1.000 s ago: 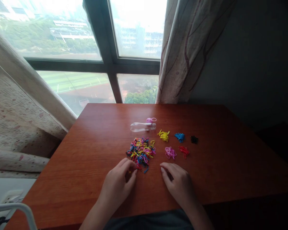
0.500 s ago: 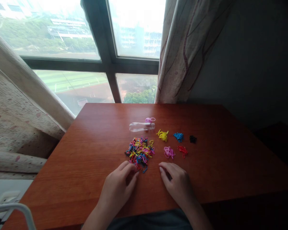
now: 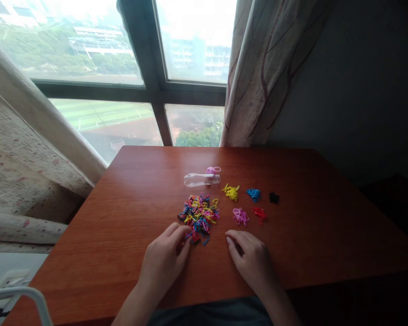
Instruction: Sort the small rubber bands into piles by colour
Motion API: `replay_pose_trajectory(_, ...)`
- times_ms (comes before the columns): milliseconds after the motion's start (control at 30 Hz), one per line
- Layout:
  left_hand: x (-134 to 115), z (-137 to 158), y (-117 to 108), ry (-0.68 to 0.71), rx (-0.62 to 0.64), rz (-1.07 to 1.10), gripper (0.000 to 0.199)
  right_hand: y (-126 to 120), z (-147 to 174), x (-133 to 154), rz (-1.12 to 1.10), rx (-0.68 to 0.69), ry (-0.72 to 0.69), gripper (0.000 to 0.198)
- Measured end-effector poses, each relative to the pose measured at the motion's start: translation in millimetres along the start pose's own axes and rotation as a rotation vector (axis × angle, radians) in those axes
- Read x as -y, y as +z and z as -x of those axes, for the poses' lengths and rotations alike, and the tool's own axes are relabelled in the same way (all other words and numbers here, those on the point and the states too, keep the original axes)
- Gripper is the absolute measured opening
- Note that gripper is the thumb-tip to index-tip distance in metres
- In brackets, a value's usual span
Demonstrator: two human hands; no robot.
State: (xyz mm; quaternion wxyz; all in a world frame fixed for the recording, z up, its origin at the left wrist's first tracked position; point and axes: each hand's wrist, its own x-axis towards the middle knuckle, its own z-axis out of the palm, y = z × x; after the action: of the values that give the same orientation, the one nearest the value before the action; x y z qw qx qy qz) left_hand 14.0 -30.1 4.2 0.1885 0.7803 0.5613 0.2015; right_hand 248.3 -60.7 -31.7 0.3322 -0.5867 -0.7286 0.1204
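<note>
With the left hand [image 3: 163, 253] at the near edge of the mixed pile [image 3: 201, 212] and the right hand [image 3: 250, 254] apart from it, both narrowed, any grip unclear, a tangle could drag extra loops across the worktop [image 3: 122, 217] toward the pink pile [image 3: 240, 216].

A hand could pass along the left edge of the table [image 3: 122, 199], or the right, though that darker side is hard to judge. Toward the far edge, the mixed pile [image 3: 200, 212] blocks the left hand [image 3: 163, 254], single-coloured heaps [image 3: 240, 216] the right hand [image 3: 253, 257], with a clear bottle [image 3: 199, 179] beyond.
</note>
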Motion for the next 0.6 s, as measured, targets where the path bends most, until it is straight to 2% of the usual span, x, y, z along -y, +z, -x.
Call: replay_pose_trajectory(600,-1.9,-0.8,1.4,0.012,0.027,-0.001,0.017,0.3,0.0,-0.7,0.002,-0.003,-0.005,0.021)
